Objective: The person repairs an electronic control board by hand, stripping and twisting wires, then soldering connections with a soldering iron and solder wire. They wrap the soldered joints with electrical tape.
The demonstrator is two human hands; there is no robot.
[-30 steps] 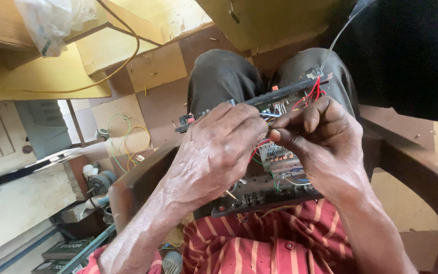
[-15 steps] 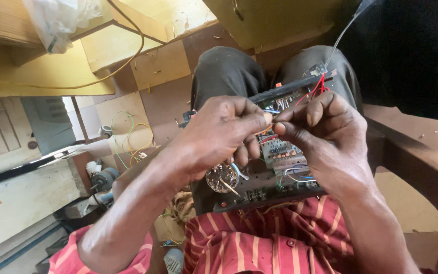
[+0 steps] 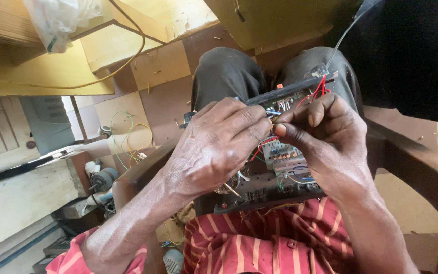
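Head view: left hand [image 3: 214, 147] and right hand [image 3: 325, 137] pinch fingertips together on thin wire ends [image 3: 271, 119] above a lap-steadied green circuit board [image 3: 282, 157].

One plastic bag up top, and nothing else packaged or printed in my view.

A crumpled, see-through whitish plastic bag [image 3: 59, 20] with a small green mark on it hangs over the edge of the yellow wooden shelf [image 3: 36, 76] at the upper left, well apart from my hands. I cannot tell what is inside it. No labels, signs or screens show anywhere around me.
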